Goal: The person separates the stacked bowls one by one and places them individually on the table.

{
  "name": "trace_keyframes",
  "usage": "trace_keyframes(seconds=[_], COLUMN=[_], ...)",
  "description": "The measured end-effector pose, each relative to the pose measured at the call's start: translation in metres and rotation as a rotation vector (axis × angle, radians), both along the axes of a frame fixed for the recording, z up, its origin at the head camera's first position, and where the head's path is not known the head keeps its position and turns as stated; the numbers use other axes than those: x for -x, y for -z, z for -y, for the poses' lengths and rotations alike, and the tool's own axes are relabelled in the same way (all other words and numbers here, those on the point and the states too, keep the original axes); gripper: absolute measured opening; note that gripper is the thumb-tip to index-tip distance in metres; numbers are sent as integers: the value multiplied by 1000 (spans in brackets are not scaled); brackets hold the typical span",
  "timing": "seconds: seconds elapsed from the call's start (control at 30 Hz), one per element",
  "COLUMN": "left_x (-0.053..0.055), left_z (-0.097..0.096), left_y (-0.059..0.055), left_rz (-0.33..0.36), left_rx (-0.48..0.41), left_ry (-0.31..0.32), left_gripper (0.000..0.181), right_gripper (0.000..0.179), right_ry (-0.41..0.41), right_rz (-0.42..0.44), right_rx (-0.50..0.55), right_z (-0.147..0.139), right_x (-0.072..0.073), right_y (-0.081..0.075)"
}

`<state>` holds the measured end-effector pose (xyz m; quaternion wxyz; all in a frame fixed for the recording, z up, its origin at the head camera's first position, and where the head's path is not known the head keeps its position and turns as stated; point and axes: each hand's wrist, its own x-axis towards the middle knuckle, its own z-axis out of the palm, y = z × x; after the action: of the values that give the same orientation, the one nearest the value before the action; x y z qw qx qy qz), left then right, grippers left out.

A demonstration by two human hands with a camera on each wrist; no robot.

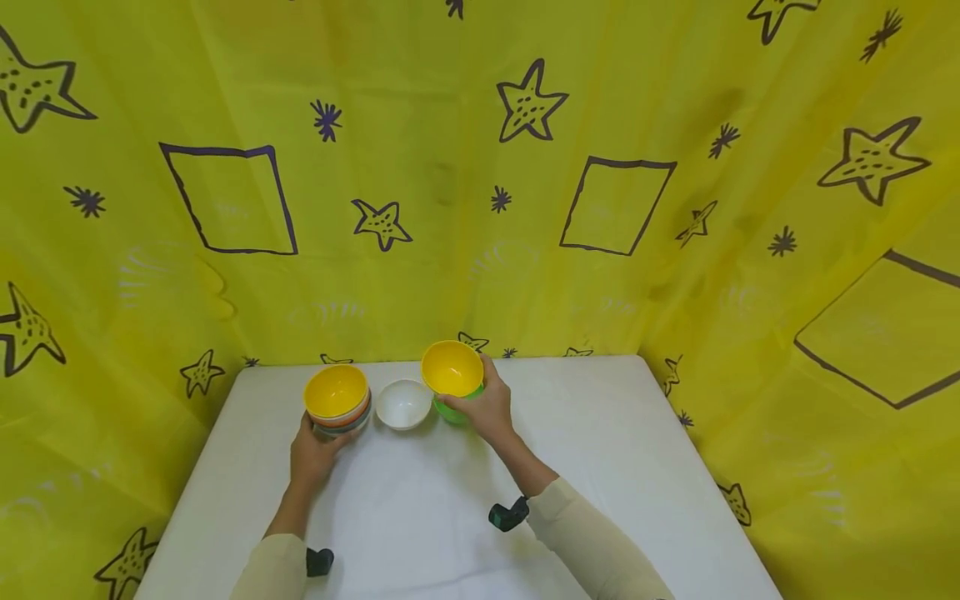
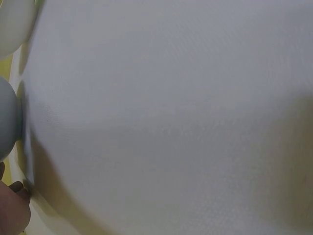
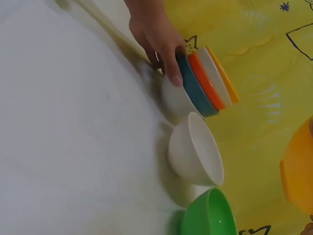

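Observation:
My left hand [image 1: 311, 457] grips the side of a bowl stack [image 1: 337, 393] at the left of the table, thumb to its right. In the right wrist view the stack runs from a yellow bowl [image 3: 222, 73] on top through white, orange [image 3: 206, 82] and blue [image 3: 196, 88] to a white one at the bottom. My right hand [image 1: 491, 408] pinches a yellow bowl [image 1: 452, 368], raised over a green bowl [image 1: 452, 411] that it partly hides. Between the stack and the green bowl stands a white bowl [image 1: 403, 406], upright with nothing in it.
A white cloth covers the table [image 1: 420, 517]. Yellow curtains [image 1: 442, 283] with drawn stars and squares hang behind and at both sides. Small black devices [image 1: 508, 514] sit at both wrists, by the beige sleeves [image 1: 592, 537].

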<state>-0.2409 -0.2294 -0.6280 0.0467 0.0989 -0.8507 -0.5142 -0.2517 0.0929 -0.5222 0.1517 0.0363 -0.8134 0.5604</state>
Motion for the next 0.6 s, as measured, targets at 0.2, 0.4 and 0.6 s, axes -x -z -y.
trace_keyframes(seconds=[0.2,0.4,0.6], left_x=[1,-4,-5], left_z=[-2,-5,-6], left_y=[-1,-1,-2], left_rz=[11,3,-23], left_rx=[-3,-10,-18], left_ry=[-2,-9,-13], left_gripper=[110,107,107], right_gripper=[87,87,81], right_ry=[63,135,199], right_rz=[-26,-19,-20], right_rx=[43,66,76], right_z=[-23,-45,-62], right_x=[5,6,6], right_y=[5,19,34])
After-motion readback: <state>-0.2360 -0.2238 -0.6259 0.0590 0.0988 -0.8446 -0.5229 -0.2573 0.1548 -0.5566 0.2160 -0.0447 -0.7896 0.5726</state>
